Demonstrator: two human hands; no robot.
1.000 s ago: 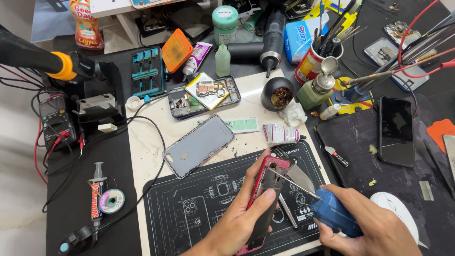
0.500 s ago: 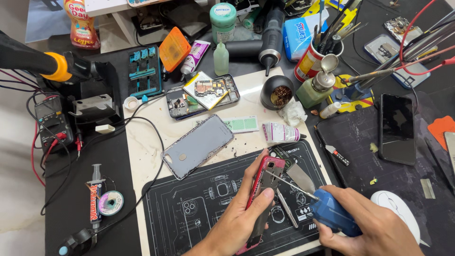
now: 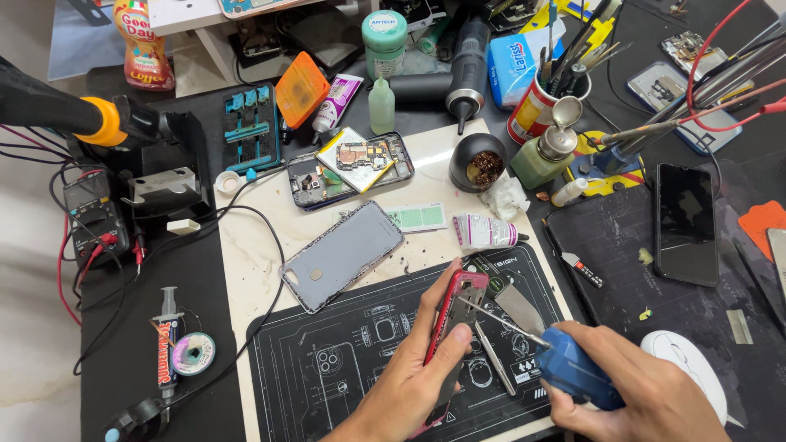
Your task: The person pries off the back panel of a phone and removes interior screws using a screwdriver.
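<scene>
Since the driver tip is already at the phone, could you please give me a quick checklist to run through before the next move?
1. Left hand grips red-framed phone: ok.
2. Right hand holds blue screwdriver: ok.
3. Tip seated in a screw: cannot tell.
4. Tweezers lie on the black work mat, within reach: ok.
5. Grey back cover lies apart from the hands: ok.

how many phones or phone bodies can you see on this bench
4: a red phone in the left hand, a grey back cover on the white slab, an opened phone behind it, a black phone at right. Others may be hidden.
</scene>
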